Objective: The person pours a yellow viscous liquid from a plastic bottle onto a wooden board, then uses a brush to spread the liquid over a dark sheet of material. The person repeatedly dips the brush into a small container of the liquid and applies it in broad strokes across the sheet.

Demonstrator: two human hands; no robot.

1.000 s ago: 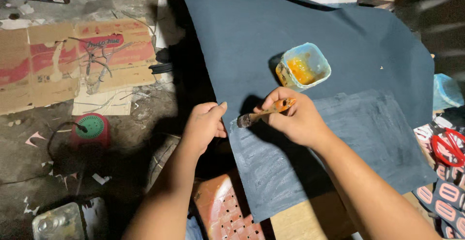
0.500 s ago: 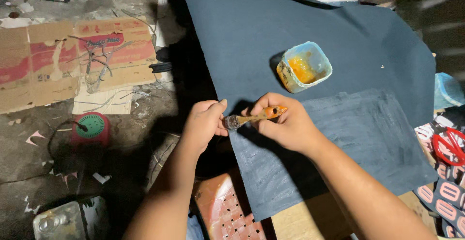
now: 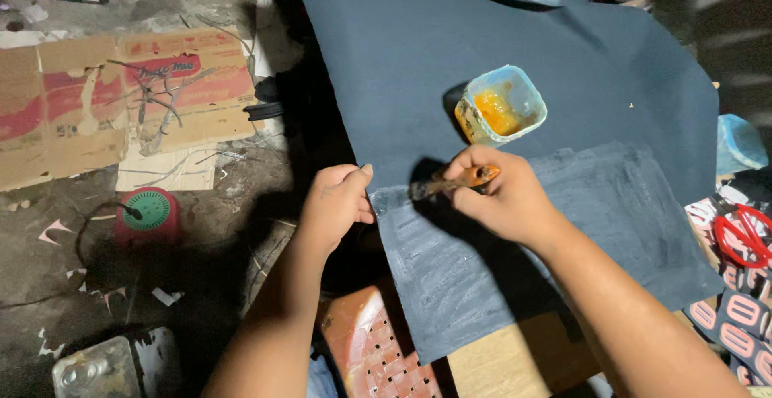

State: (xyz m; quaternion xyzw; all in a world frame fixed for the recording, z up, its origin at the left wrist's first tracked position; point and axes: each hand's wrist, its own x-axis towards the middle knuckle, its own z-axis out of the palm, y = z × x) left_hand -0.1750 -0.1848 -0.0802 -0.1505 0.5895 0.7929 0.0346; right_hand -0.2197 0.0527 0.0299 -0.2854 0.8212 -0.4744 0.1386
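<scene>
1. Floor, on the left: bare concrete, dim and dirty, strewn with paper scraps and bits of wire.
2. Dark sheet, spread over the middle and upper right, draped past its support on the left; lower part dulled by a greyish smeared coat, upper part plain and even.
3. Cardboard, flattened on the floor at upper left, brown with red print, thin wires lying across it.
4. Table, pale wood, showing only below the sheet's near edge.
5. Red stool, perforated seat, just under the sheet's near left corner.
6. Left hand, at the sheet's left edge; grip narrow, fingertips pinching the edge right where the coated area starts.
7. Right hand, over the sheet just right of the left hand; grip closed around the brush, fingers curled on the handle.
8. Tub, clear plastic, square with rounded corners, orange-yellow paste inside; standing on the sheet just above the right hand, not touching it.
9. Round red and green thing, on the floor left of the left hand, a dark cord running from it.
10. Scissors, red handles, at the right edge beside printed stickers.
11. Brush, small, orange handle in the right hand, dark bristles pointing left and touching the sheet near the left fingertips, at the upper border of the coated area.
</scene>
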